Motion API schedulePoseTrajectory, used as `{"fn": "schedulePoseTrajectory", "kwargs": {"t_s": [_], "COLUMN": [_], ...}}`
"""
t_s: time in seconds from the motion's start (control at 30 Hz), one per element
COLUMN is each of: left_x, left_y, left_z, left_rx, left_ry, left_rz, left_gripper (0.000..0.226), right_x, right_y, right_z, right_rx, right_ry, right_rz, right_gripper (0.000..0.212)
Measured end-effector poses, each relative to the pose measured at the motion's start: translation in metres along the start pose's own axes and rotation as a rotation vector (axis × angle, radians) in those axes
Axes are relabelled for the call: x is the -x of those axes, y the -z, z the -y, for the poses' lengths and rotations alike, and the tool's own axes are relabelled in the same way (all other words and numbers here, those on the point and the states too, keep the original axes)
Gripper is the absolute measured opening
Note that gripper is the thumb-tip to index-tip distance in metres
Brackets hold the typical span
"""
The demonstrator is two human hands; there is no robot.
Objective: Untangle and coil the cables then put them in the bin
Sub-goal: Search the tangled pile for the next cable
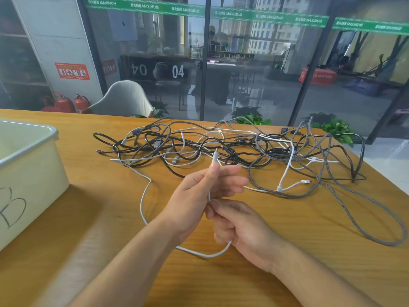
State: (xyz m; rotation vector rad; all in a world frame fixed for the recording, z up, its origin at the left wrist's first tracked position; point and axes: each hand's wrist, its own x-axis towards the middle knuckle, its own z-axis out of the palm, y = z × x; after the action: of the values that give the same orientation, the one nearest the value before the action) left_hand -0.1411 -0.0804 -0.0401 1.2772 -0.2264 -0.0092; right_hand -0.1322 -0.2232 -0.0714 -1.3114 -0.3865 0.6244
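We are sitting at a wooden surface (287, 251), working one white cable (143, 196) free of a tangle of cables (232, 149) that is sprawling along the far edge, black, grey braided and white strands crossing over each other. Our left hand (199, 191) is pinching the white cable just below its plug, which is pointing upward between thumb and forefinger. Our right hand (241, 227) is sitting just below and touching it, gripping the same cable a little further down with curled fingers. From there the cable is looping toward the near edge, swinging out to the left, then running back into the pile. The cream bin (28, 165), marked with a handwritten B, is standing at the left edge — nothing is showing inside the part we can see. To coil well, we judge it best to be keeping the plug end pinned, feeding even loops with the right hand, and drawing slack gently — tugging would likely tighten the knots.
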Motion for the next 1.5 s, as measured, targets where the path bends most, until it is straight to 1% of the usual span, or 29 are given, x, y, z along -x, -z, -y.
{"fn": "schedulePoseTrajectory", "kwargs": {"t_s": [0.07, 0.17, 0.27, 0.37, 0.47, 0.57, 0.63, 0.7, 0.73, 0.8, 0.83, 0.87, 0.9, 0.93, 1.03, 1.07, 1.13, 1.2, 1.3, 1.4, 1.5], "left_x": [0.001, 0.001, 0.001, 0.002, 0.003, 0.003, 0.003, 0.004, 0.004, 0.005, 0.006, 0.006, 0.007, 0.007, 0.009, 0.009, 0.01, 0.01, 0.01, 0.009, 0.008], "left_y": [0.001, 0.003, 0.001, 0.0, -0.001, -0.002, -0.001, 0.004, 0.007, 0.012, 0.015, 0.016, 0.018, 0.018, 0.016, 0.015, 0.012, 0.009, 0.002, -0.004, -0.009], "left_z": [-0.002, -0.008, -0.016, -0.024, -0.026, -0.026, -0.028, -0.032, -0.033, -0.036, -0.036, -0.036, -0.037, -0.036, -0.033, -0.03, -0.023, -0.015, -0.002, 0.011, 0.02], "left_rx": [0.052, 0.243, 0.38, 0.424, 0.424, 0.45, 0.499, 0.565, 0.594, 0.621, 0.613, 0.588, 0.547, 0.487, 0.223, 0.133, -0.002, -0.081, -0.174, -0.218, -0.263], "left_ry": [0.011, 0.032, 0.061, 0.077, 0.097, 0.108, 0.11, 0.11, 0.109, 0.102, 0.1, 0.101, 0.106, 0.114, 0.186, 0.219, 0.276, 0.319, 0.379, 0.397, 0.361], "left_rz": [-0.014, -0.042, -0.083, -0.124, -0.123, -0.127, -0.14, -0.136, -0.121, -0.087, -0.073, -0.058, -0.041, -0.021, 0.02, 0.037, 0.093, 0.158, 0.2, 0.205, 0.163], "left_gripper": [0.052, 0.051, 0.053, 0.055, 0.055, 0.055, 0.054, 0.051, 0.051, 0.051, 0.051, 0.05, 0.049, 0.048, 0.044, 0.044, 0.045, 0.05, 0.055, 0.054, 0.052], "right_x": [0.0, -0.002, -0.003, -0.002, -0.002, -0.004, -0.003, -0.001, 0.001, 0.003, 0.004, 0.005, 0.005, 0.005, 0.001, -0.001, -0.003, -0.002, 0.0, 0.001, 0.003], "right_y": [0.001, 0.006, 0.017, 0.03, 0.043, 0.052, 0.059, 0.068, 0.074, 0.085, 0.088, 0.091, 0.093, 0.094, 0.092, 0.088, 0.079, 0.073, 0.067, 0.062, 0.052], "right_z": [0.0, 0.002, 0.006, 0.013, 0.02, 0.02, 0.02, 0.024, 0.025, 0.03, 0.032, 0.034, 0.036, 0.037, 0.032, 0.03, 0.028, 0.028, 0.028, 0.028, 0.029], "right_rx": [0.001, 0.028, 0.191, 0.372, 0.53, 0.599, 0.636, 0.585, 0.494, 0.2, 0.073, 0.016, 0.044, 0.16, 0.674, 0.791, 0.908, 0.911, 0.858, 0.816, 0.755], "right_ry": [-0.005, 0.003, 0.032, 0.061, 0.109, 0.108, 0.114, 0.13, 0.149, 0.196, 0.203, 0.196, 0.174, 0.151, 0.115, 0.139, 0.224, 0.317, 0.417, 0.455, 0.46], "right_rz": [0.012, 0.037, 0.08, 0.138, 0.175, 0.182, 0.158, 0.118, 0.106, 0.097, 0.077, 0.038, -0.018, -0.088, -0.288, -0.35, -0.465, -0.542, -0.582, -0.562, -0.521], "right_gripper": [0.029, 0.033, 0.04, 0.042, 0.04, 0.041, 0.04, 0.039, 0.039, 0.039, 0.041, 0.043, 0.043, 0.044, 0.047, 0.045, 0.04, 0.036, 0.032, 0.031, 0.03]}}
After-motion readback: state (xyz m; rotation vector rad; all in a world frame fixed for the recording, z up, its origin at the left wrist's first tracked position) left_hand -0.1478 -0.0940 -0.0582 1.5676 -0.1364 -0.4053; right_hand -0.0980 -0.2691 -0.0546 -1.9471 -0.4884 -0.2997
